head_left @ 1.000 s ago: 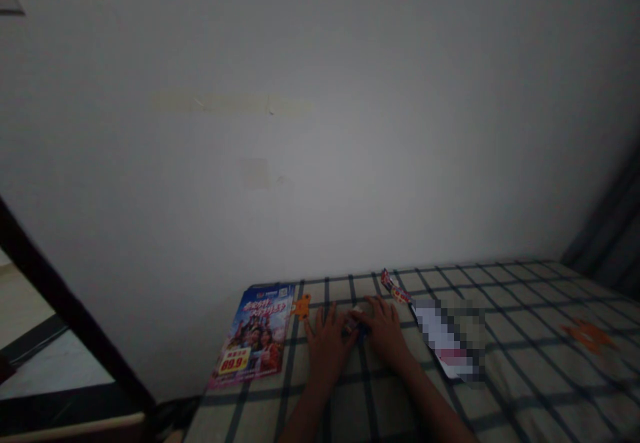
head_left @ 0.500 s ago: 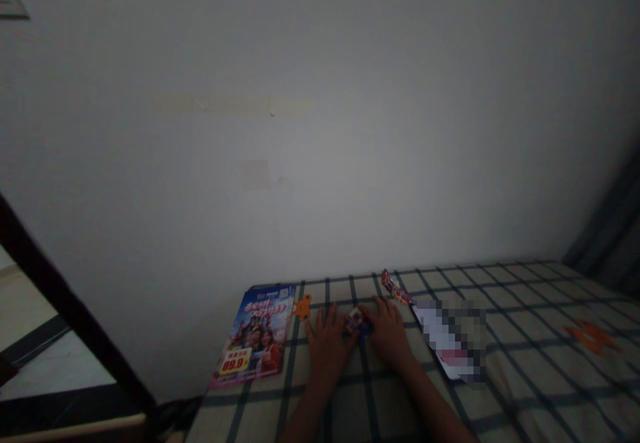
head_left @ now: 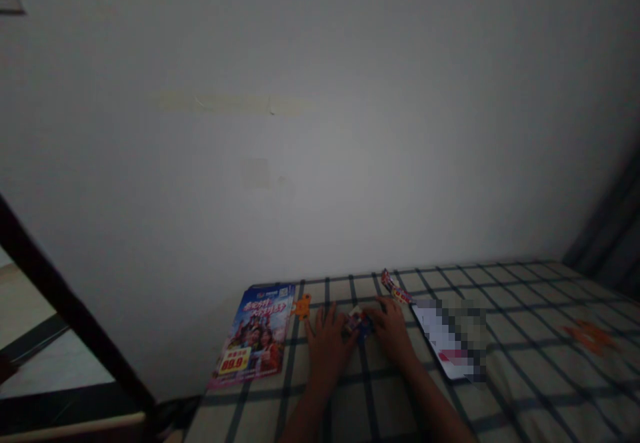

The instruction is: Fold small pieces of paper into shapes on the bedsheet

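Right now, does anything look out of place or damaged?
Nothing looks spilled or broken. A crumpled wrapper lies loose by the wall, beyond the right hand; the wall bears a pale strip like tape residue.

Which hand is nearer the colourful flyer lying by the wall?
Left. The left hand lies just right of the flyer, apart from it; the right hand is farther right.

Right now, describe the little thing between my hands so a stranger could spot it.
On the checked sheet by the white wall, look right of the colourful flyer, between the left hand and right hand. Unlike the flat orange piece and long red wrapper, the little toy there is a red, white and blue lump.
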`<state>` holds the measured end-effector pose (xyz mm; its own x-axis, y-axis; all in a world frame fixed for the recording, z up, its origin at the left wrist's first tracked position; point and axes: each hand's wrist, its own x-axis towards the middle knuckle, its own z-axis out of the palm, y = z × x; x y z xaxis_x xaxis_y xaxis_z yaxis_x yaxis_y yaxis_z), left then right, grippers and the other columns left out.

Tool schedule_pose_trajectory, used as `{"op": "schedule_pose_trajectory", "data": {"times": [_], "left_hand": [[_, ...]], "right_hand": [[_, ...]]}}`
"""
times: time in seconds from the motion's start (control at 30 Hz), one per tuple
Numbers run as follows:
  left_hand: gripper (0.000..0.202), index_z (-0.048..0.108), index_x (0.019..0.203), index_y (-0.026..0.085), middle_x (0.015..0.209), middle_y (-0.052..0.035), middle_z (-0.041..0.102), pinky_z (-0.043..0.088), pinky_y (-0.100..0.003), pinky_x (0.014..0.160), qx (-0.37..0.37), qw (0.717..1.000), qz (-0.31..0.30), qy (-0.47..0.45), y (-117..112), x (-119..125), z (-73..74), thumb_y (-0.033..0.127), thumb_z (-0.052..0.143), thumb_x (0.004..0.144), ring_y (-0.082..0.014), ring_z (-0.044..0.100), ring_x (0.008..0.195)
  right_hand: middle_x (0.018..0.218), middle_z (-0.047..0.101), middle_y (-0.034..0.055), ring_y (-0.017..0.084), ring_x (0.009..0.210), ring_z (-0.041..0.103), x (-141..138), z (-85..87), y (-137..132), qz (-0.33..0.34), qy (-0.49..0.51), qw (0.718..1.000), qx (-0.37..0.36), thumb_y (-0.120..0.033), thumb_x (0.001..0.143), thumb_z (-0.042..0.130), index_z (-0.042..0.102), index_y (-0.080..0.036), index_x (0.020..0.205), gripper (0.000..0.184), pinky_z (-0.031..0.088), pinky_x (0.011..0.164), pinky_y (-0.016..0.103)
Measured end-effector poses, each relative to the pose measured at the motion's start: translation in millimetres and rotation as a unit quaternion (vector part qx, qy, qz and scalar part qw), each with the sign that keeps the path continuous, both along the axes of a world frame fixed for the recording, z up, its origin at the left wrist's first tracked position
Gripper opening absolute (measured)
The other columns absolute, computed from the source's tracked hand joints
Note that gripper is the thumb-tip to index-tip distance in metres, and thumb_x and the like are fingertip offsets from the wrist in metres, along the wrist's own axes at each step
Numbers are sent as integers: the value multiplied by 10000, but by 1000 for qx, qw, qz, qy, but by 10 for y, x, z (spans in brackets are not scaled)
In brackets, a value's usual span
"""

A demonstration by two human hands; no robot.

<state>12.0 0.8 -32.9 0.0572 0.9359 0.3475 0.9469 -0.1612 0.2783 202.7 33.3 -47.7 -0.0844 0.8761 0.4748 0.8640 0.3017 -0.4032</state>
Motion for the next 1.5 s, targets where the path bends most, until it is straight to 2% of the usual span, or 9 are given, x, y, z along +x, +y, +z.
{"op": "schedule_pose_trajectory", "data": {"times": [0.1, 0.27, 0.43, 0.73, 1.07, 1.17, 1.37, 1.5], "left_hand": [[460, 657, 1219, 362, 1518, -3, 495, 112, -697, 1170, 0, 1000, -1, -7, -2, 0, 6, 645, 483, 901, -358, 366, 1413], [469, 653, 1237, 359, 1524, -11, 488, 103, -703, 1167, -8, 1000, -3, -6, -1, -5, 8, 641, 481, 905, -364, 364, 1412], [468, 635, 1265, 369, 1530, -2, 480, 128, -691, 1169, 1, 1000, -1, 12, 3, -13, -20, 630, 466, 915, -356, 356, 1419], [475, 656, 1228, 362, 1519, -10, 494, 126, -714, 1154, -1, 1000, 7, 7, 9, 12, -10, 654, 480, 897, -367, 367, 1411], [481, 648, 1243, 384, 1527, 2, 484, 102, -716, 1155, -11, 1000, 11, 1, -11, 21, 34, 665, 471, 894, -373, 365, 1411], [510, 637, 1267, 370, 1532, -3, 478, 84, -712, 1161, -21, 1000, 12, -7, -11, 23, 32, 672, 481, 887, -377, 358, 1414], [490, 645, 1258, 377, 1534, 0, 475, 91, -710, 1161, -19, 1000, 9, 1, -23, 19, 50, 659, 483, 891, -376, 349, 1421], [488, 643, 1269, 369, 1543, -19, 463, 81, -713, 1161, -28, 1000, 8, 4, -28, 16, 58, 644, 494, 893, -378, 331, 1433]], "right_hand": [[1287, 586, 77, 290, 1259, 473, 15, -33, 4, 6, 14, 1000, 11, -194, 898, 561, 763, -362, 1041, 300, 398, 1080, 469], [1248, 615, 75, 309, 1243, 477, -12, -29, -28, -5, 15, 999, 28, -176, 874, 589, 770, -388, 1013, 312, 409, 1054, 487], [1208, 623, 77, 286, 1200, 505, -18, -2, -5, -7, 26, 999, 24, -172, 891, 568, 777, -379, 980, 307, 422, 1042, 455], [1266, 600, 55, 285, 1279, 451, 53, 84, 41, -8, -21, 999, -43, -257, 896, 593, 762, -415, 1031, 267, 352, 1110, 476], [1381, 550, 29, 285, 1395, 346, 83, 147, 86, 2, -49, 992, -115, -190, 879, 571, 732, -425, 1110, 366, 289, 1157, 469], [1397, 540, 27, 280, 1394, 352, 94, 109, 80, 8, -46, 993, -107, -191, 885, 570, 728, -423, 1118, 364, 309, 1145, 463], [1378, 568, 50, 288, 1325, 437, 134, 16, 65, 33, -50, 997, -41, -130, 887, 530, 709, -428, 1150, 436, 376, 1086, 500], [1395, 559, 40, 271, 1311, 459, 147, 4, 37, 42, -52, 997, -29, -117, 887, 517, 694, -426, 1174, 458, 392, 1076, 485]]}}
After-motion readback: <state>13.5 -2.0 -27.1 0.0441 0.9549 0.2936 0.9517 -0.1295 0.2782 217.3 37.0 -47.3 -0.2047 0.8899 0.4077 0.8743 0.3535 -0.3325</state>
